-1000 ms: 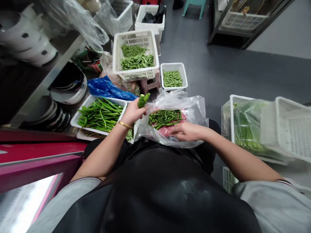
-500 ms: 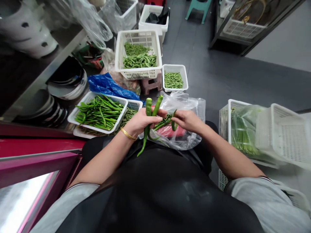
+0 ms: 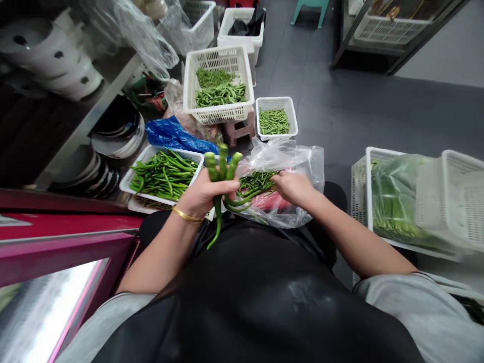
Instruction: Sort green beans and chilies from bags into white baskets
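Several long green chili peppers are gripped upright in my left hand, three thick stem-end tops above the thumb and thin curled tips hanging below. My right hand is closed at the fingertips, which reach over an open clear plastic bag on my lap. Whatever it pinches is hidden. Thin green stems lie in the bag beside those fingers, over something red. To the left of my left hand, a white basket is heaped with long green chili peppers.
Ahead, a larger white basket of green pods rests on a low stool. A smaller basket of green pods is beside it. Bagged greens sit in crates at right. A shelf with bowls lines the left.
A third pepper top now shows in my left hand, which has shifted left. My right hand has moved apart from it, and the curled green piece no longer shows in its fingers.
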The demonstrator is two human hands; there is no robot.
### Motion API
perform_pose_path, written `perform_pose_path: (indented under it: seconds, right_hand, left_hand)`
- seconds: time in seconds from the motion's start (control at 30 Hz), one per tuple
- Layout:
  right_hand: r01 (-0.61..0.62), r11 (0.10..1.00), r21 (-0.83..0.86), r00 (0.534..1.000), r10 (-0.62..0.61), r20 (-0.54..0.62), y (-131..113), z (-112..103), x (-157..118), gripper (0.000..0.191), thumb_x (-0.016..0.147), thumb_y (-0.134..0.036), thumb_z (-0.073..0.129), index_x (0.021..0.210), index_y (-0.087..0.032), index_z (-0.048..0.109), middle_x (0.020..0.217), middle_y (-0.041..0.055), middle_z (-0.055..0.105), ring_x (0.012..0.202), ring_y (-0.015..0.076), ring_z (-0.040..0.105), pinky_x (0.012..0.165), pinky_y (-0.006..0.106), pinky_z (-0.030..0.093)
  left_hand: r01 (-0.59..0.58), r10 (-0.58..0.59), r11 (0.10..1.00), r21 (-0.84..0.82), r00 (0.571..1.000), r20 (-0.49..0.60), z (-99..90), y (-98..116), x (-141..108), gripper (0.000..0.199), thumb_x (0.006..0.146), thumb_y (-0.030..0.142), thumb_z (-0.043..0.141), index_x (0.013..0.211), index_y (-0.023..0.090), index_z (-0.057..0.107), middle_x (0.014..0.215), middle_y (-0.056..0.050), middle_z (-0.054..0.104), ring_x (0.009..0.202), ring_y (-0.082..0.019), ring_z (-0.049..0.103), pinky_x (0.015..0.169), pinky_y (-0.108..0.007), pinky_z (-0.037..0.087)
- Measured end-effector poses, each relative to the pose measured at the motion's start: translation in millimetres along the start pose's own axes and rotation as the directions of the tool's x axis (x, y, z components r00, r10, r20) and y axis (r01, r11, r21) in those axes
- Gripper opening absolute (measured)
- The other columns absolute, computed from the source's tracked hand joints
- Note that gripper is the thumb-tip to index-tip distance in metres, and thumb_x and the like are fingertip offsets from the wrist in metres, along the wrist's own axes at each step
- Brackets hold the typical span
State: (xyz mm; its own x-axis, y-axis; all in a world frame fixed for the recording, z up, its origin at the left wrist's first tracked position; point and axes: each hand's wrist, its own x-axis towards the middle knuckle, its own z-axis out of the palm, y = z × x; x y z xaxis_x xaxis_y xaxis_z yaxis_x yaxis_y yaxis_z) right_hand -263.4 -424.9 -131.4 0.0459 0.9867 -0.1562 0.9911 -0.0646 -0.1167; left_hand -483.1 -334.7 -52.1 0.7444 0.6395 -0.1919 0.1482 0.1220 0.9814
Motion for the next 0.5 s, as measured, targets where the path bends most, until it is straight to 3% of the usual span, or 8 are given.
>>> perform_pose_path:
  seconds: [0.03,0.1,0.17,0.27,0.37,0.5]
  right_hand:
    - [0.072,0.996,-0.049,0.989,-0.065,0.131,-7,11,5,0.030,0.095,-0.019,0.039,0.105,-0.012,0.067,0.101,0.0182,0.064,0.088,0.0255,0.064,0.070,0.031,0.047]
    - [0.235,0.970,-0.067,0.942,-0.211,0.259,-28,33,20,0.033,0.094,-0.013,0.037,0.113,-0.010,0.064,0.110,0.0214,0.061,0.096,0.0270,0.063,0.071,0.031,0.046]
    - [0.343,0.939,-0.038,0.900,-0.316,0.299,-49,51,37,0.037,0.094,-0.012,0.034,0.119,-0.009,0.061,0.117,0.0225,0.059,0.101,0.0264,0.062,0.074,0.031,0.047]
    - [0.353,0.935,-0.021,0.877,-0.323,0.357,-62,62,56,0.036,0.093,-0.011,0.035,0.115,-0.008,0.063,0.114,0.0213,0.061,0.094,0.0229,0.064,0.072,0.029,0.047]
    - [0.337,0.941,-0.039,0.882,-0.301,0.363,-42,52,59,0.032,0.091,-0.012,0.040,0.108,-0.007,0.066,0.106,0.0199,0.064,0.089,0.0225,0.065,0.069,0.028,0.045]
    - [0.301,0.950,-0.089,0.927,-0.269,0.263,3,16,44,0.032,0.089,-0.015,0.042,0.111,-0.008,0.065,0.101,0.0188,0.066,0.085,0.0247,0.065,0.066,0.030,0.043]
  left_hand:
    - [-0.043,0.043,0.999,-0.002,0.998,-0.039,-4.5,4,-6,0.031,0.064,0.046,0.074,0.061,0.019,0.059,0.053,-0.003,0.053,0.056,-0.017,0.052,0.052,-0.031,0.041]
    - [-0.100,0.101,0.995,0.006,0.992,-0.077,-10.0,12,-14,0.033,0.062,0.048,0.074,0.060,0.020,0.057,0.050,-0.003,0.050,0.060,-0.020,0.054,0.056,-0.034,0.044]
    - [-0.115,0.116,0.993,0.011,0.991,-0.067,-11.6,16,-19,0.035,0.059,0.048,0.076,0.056,0.020,0.055,0.046,-0.002,0.047,0.058,-0.019,0.053,0.056,-0.035,0.045]
    - [-0.081,0.081,0.997,0.003,0.995,-0.052,-10.9,18,-25,0.034,0.056,0.046,0.078,0.055,0.020,0.056,0.042,0.001,0.045,0.049,-0.015,0.049,0.055,-0.034,0.047]
    - [-0.025,0.025,1.000,-0.003,0.997,-0.071,-10.5,15,-26,0.030,0.059,0.043,0.078,0.064,0.018,0.062,0.047,0.000,0.053,0.043,-0.013,0.048,0.049,-0.030,0.045]
    - [0.000,0.000,1.000,-0.006,0.999,-0.035,-4.7,10,-16,0.028,0.061,0.038,0.077,0.063,0.016,0.061,0.052,-0.002,0.058,0.043,-0.012,0.049,0.044,-0.028,0.042]
